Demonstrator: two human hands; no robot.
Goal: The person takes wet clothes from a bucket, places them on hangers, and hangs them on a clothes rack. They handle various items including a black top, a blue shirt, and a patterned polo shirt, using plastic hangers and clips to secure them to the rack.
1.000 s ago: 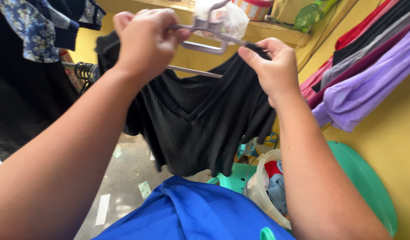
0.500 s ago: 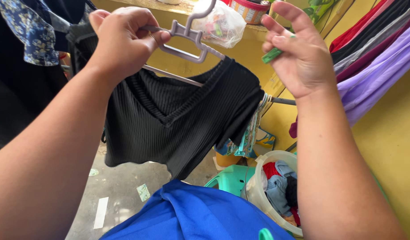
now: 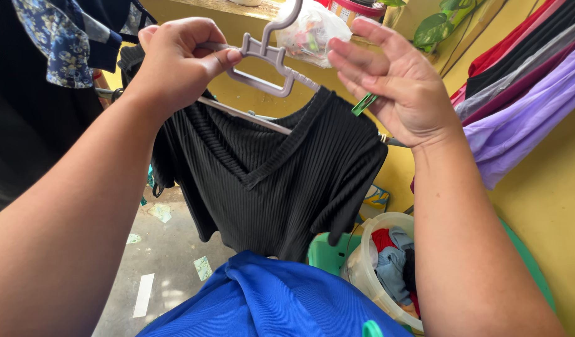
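- my left hand [image 3: 175,59] grips the grey hanger [image 3: 265,59] by its left end, fingers curled tight.
- the black ribbed top [image 3: 269,175] hangs on it, above the bucket [image 3: 368,274].
- my right hand [image 3: 396,84] pinches a green clothespin [image 3: 363,103], other fingers spread.

This is a home laundry-drying corner, partly outdoors. Damp-looking garments in red, black, grey and purple [image 3: 518,93] hang along a yellow-painted wall [image 3: 549,206], and a blue floral-print garment [image 3: 50,37] hangs at the left. A translucent plastic bucket of mixed clothes [image 3: 387,262] stands on the rough concrete floor [image 3: 169,249], and a yellow ledge [image 3: 237,9] holds a potted plant's green leaves [image 3: 434,28].
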